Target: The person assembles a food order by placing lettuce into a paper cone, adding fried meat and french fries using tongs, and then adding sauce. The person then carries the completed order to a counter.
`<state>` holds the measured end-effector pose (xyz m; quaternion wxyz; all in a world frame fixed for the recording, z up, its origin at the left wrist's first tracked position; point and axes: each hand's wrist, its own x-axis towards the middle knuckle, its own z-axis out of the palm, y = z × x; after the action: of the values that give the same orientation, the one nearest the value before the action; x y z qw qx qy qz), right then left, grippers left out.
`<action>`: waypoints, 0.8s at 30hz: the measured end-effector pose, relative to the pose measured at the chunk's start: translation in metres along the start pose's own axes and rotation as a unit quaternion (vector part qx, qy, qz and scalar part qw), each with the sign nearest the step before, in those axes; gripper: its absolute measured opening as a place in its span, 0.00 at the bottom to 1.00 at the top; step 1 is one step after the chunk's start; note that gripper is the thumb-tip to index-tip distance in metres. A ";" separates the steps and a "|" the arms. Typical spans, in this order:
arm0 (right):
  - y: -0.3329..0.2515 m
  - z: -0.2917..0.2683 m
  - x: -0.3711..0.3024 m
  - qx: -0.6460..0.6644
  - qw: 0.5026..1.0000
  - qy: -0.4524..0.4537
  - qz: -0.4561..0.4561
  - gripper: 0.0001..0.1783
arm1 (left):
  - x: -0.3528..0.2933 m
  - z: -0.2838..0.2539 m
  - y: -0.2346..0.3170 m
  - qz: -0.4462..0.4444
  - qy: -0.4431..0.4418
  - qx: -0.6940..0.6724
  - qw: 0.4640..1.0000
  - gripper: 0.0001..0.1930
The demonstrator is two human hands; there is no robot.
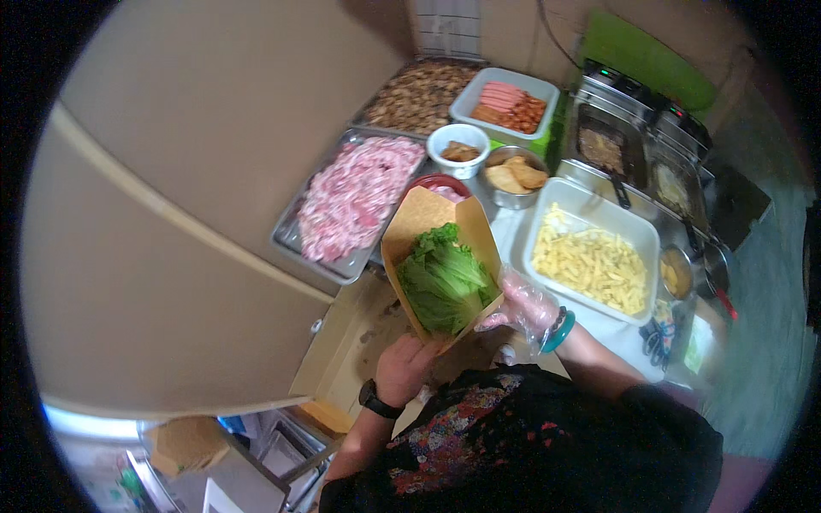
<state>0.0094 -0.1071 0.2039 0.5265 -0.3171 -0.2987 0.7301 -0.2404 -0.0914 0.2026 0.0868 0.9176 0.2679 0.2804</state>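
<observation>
A brown cardboard takeaway box [419,212] with its flaps up is held in front of me, tilted. Green lettuce leaves [449,278] fill its bottom. My left hand [406,368], bare and with a black watch at the wrist, grips the box's near left corner; the fingers beneath are partly hidden. On the right side, my right hand [528,309] in a clear plastic glove holds the box wall between thumb and fingers. A teal bangle and a dark bracelet circle that wrist.
Raw sliced meat [363,188] lies in a metal tray at left. Behind are browned pieces [419,94], a sausage tub [547,90], a small white bowl [475,137] and a steel bowl [513,201]. Right stand a fries tub [547,192] and fryers [611,107].
</observation>
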 end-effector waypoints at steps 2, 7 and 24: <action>-0.015 -0.034 -0.013 0.076 0.997 0.018 0.018 0.35 | 0.035 0.017 0.014 0.073 -0.006 -0.029 0.997 0.15; -0.042 -0.087 -0.042 0.163 0.981 0.088 -0.050 0.31 | 0.081 0.068 0.026 0.048 -0.063 -0.060 0.995 0.24; -0.064 -0.166 -0.049 -0.147 0.970 0.170 -0.097 0.44 | 0.128 0.201 -0.008 -0.373 -0.019 -0.645 0.666 0.17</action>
<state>0.1879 -0.1201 0.1576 0.5852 -0.4799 -0.3382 0.5593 -0.0421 -0.0174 0.0939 0.7597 0.4610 0.3384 0.3094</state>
